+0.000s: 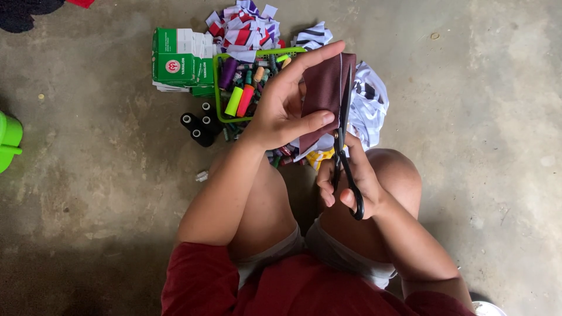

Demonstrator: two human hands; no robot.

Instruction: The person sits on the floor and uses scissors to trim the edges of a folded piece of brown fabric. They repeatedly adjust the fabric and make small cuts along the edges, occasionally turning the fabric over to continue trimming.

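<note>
My left hand (285, 102) pinches a maroon piece of cloth (325, 88) between thumb and fingers and holds it upright above my knees. My right hand (351, 178) grips black scissors (344, 143) by the handles. The blades point up along the right edge of the cloth and look nearly closed against it. Both hands are over my lap, with my bare knees just below them.
On the concrete floor ahead stands a green basket (218, 88) of coloured thread spools, with green and white boxes (178, 61) to its left. Black spools (198, 126) lie beside it. Striped cloth scraps (246, 26) and white cloth (372, 105) are piled behind. A green plastic object (9, 140) is at the left edge.
</note>
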